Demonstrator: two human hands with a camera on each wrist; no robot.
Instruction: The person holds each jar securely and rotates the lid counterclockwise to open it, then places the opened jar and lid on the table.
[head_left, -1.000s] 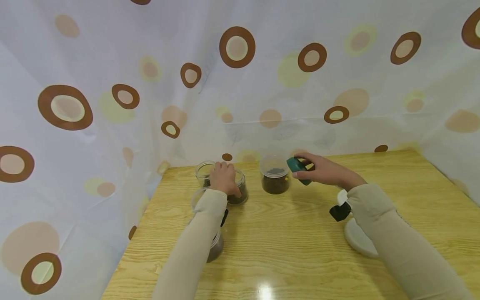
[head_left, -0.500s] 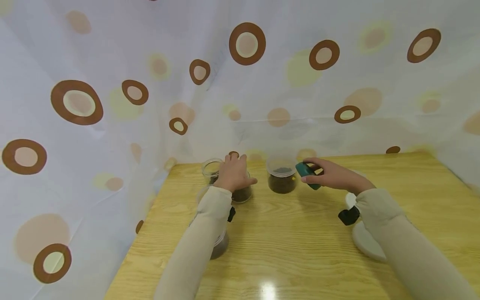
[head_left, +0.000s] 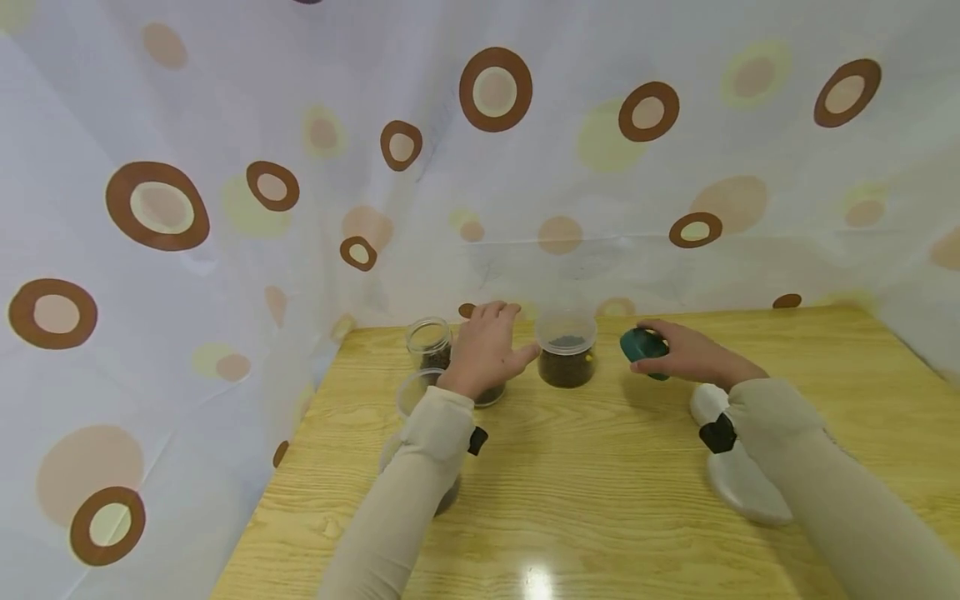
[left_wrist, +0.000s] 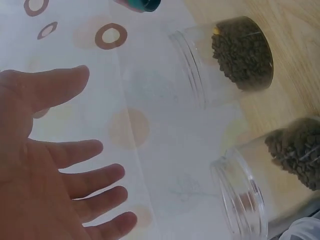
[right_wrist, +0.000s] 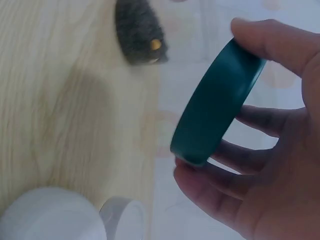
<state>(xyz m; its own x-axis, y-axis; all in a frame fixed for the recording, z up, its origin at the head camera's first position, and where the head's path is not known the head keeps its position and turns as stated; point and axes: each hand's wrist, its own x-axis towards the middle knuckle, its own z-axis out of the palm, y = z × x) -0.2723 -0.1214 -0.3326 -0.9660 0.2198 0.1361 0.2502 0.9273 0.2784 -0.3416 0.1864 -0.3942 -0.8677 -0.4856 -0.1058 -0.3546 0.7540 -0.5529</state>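
My right hand (head_left: 693, 357) grips a green round lid (head_left: 641, 350) by its rim, tilted and held above the table; the right wrist view shows thumb and fingers at opposite edges. To its left stands a wide clear jar (head_left: 566, 368), lidless, part filled with dark brown pellets and one small yellow piece. My left hand (head_left: 482, 357) hovers with spread fingers left of that jar, holding nothing. Below it, a second clear jar of dark pellets (left_wrist: 300, 152) is mostly covered by the hand in the head view.
Farther left is another open jar (head_left: 431, 346) with dark contents. More jars are partly hidden by my left sleeve, one of them (head_left: 448, 497) nearer the front. White round lids (head_left: 738, 487) lie under my right forearm. A patterned sheet (head_left: 555, 167) hangs behind the table.
My right hand has drawn the green lid rightward, away from the wide jar. My left hand has come off the jar beneath it, shifting right with its fingers spreading. The head view has swung slightly left.
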